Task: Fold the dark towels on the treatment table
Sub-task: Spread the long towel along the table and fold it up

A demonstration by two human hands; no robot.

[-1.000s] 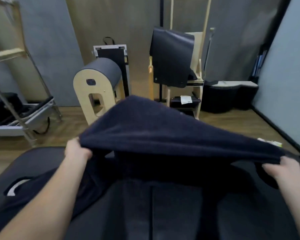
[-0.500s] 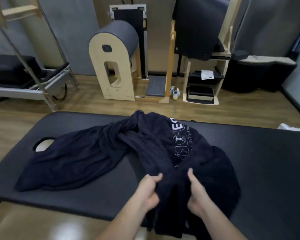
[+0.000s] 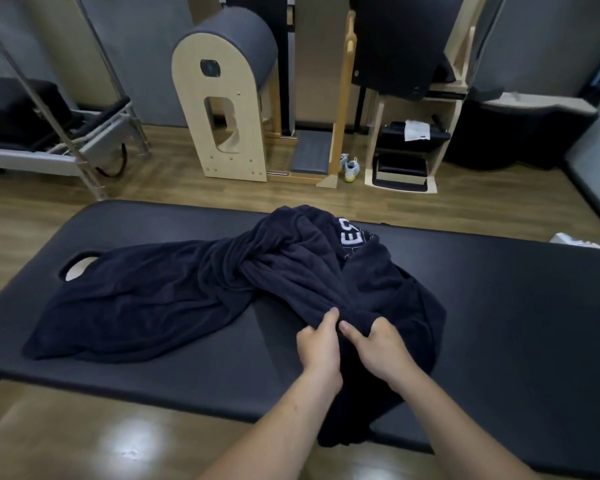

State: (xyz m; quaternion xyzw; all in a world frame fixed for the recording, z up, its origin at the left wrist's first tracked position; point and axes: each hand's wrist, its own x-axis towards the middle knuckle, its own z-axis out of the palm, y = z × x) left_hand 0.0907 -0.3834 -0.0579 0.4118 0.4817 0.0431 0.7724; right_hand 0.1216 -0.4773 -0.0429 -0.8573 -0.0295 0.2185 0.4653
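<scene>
The dark towel (image 3: 194,289) lies crumpled on the black treatment table (image 3: 499,306). Its long part spreads toward 9 o'clock, and one end hangs over the near edge at 6 o'clock. The left hand (image 3: 317,344) and the right hand (image 3: 381,344), side by side, both grip a bunched fold of it.
</scene>
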